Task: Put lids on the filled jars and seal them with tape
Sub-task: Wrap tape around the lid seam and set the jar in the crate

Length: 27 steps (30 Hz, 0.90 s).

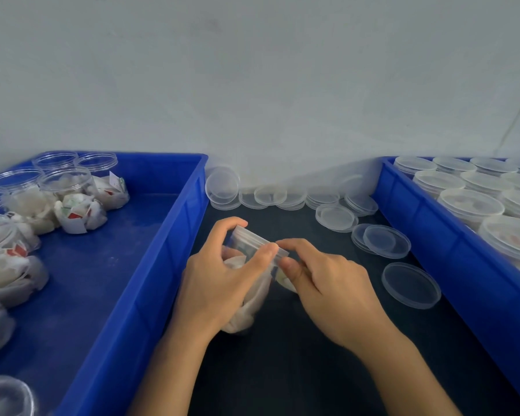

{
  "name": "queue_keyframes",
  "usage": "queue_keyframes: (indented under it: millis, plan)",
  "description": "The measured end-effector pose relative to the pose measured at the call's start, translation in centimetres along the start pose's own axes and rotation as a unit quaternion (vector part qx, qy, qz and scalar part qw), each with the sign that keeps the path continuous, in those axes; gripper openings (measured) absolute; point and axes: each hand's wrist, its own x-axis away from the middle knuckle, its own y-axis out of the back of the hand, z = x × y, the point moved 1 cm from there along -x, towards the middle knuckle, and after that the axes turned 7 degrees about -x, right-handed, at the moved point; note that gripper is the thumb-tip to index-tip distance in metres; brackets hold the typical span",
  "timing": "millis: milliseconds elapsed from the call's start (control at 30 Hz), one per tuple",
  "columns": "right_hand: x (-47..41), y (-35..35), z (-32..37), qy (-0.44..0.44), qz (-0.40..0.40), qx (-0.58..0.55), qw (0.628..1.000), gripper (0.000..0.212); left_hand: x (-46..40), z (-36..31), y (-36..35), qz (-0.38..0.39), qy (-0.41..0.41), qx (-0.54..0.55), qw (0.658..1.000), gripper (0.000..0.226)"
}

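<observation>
A clear filled jar (254,291) lies tilted on the dark table between two blue crates, a clear lid (252,240) on its mouth. My left hand (222,277) grips the jar, thumb and fingers curled round the lid's rim. My right hand (324,283) pinches the lid's right edge between thumb and forefinger; whether tape is there I cannot tell. Loose clear lids (386,241) lie scattered on the table behind and to the right, one lid (410,285) close to my right wrist.
The left blue crate (150,265) holds several open filled jars (66,187) with white packets. The right blue crate (451,253) holds several lidded jars (469,205). A pale wall rises behind the table.
</observation>
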Motion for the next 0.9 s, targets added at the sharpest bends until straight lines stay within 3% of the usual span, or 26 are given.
queue_keyframes:
  millis: [233,467,567,633,733,900]
  plan:
    - [0.0,-0.2,0.3,-0.005,-0.027,0.021,0.999,0.05,0.0,0.1,0.0,0.02,0.011,0.055,0.998,0.052]
    - [0.1,0.4,-0.7,-0.04,0.064,-0.102,0.992,0.062,0.2,0.4,0.0,0.068,-0.049,0.118,0.989,0.053]
    - [0.2,0.5,-0.8,-0.05,0.069,-0.114,0.99,0.064,0.5,0.6,-0.3,0.062,-0.058,0.065,0.994,0.069]
    - [0.2,0.4,-0.6,-0.049,0.066,-0.106,0.991,0.064,0.7,0.5,-0.3,0.012,-0.085,-0.009,0.996,0.077]
    - [0.3,0.2,-0.6,-0.048,0.069,-0.096,0.992,0.065,0.8,0.0,-0.2,-0.041,-0.114,-0.061,0.991,0.072]
    - [0.3,0.1,-1.6,-0.074,0.094,-0.204,0.972,0.045,1.0,-0.5,-0.4,-0.04,-0.108,-0.094,0.989,0.066]
